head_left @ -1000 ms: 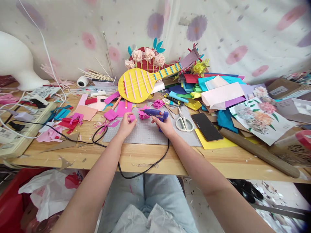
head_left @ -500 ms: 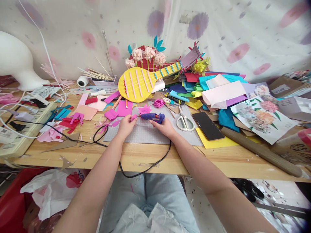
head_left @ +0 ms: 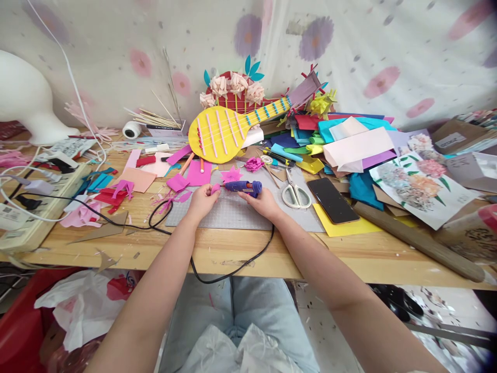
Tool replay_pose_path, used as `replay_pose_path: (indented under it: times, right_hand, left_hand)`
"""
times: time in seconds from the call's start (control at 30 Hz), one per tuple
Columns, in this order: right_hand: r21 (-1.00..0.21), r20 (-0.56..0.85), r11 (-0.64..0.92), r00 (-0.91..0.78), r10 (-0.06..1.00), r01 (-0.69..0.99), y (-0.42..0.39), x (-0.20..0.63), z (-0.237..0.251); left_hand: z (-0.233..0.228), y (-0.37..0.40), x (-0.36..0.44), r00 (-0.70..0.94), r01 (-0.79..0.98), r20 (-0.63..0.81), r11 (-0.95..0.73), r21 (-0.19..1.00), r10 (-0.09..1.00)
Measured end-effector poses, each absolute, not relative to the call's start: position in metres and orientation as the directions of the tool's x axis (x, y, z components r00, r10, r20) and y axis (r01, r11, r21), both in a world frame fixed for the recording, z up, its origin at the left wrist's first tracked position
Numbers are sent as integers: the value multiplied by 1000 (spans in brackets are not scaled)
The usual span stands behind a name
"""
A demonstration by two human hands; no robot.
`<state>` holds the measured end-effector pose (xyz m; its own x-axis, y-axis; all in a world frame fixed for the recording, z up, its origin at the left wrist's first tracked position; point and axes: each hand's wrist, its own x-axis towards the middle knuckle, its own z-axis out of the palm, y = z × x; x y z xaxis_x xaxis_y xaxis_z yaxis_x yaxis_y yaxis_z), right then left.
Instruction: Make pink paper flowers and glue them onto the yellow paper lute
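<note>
Your right hand [head_left: 263, 202] grips the glue gun [head_left: 244, 187] over the grey mat [head_left: 233, 212], nozzle pointing left at the pink roll [head_left: 215, 188] pinched in your left hand [head_left: 202, 199]. Scissors [head_left: 294, 194] lie right of the mat.

Both bare arms reach forward, close together. The left hand [head_left: 201, 200] has its fingers curled in, with the tips pinched tight. The right hand [head_left: 263, 201] is closed in a grip, palm down, just beside the left one.
</note>
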<state>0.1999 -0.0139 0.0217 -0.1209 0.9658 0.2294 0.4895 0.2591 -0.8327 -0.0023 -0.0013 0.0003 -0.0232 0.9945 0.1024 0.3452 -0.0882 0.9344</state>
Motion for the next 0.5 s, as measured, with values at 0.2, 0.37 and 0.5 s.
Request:
replay_pose_path:
  times: [0.2,0.37,0.5]
  right_hand:
    - [-799,215,268,-161,963,538,-15,201,22]
    - [-790,245,296,-166,955,537,-13,199,20]
    - [-790,252,297,-159,955,536,-13,198,19]
  left_hand:
    - [3,-3,-1,-30,373,82,-65,926,996]
    - [3,-3,1,-24,379,90,-74,922,996]
    - [2,-3,1,-18,383,111,-95,919,994]
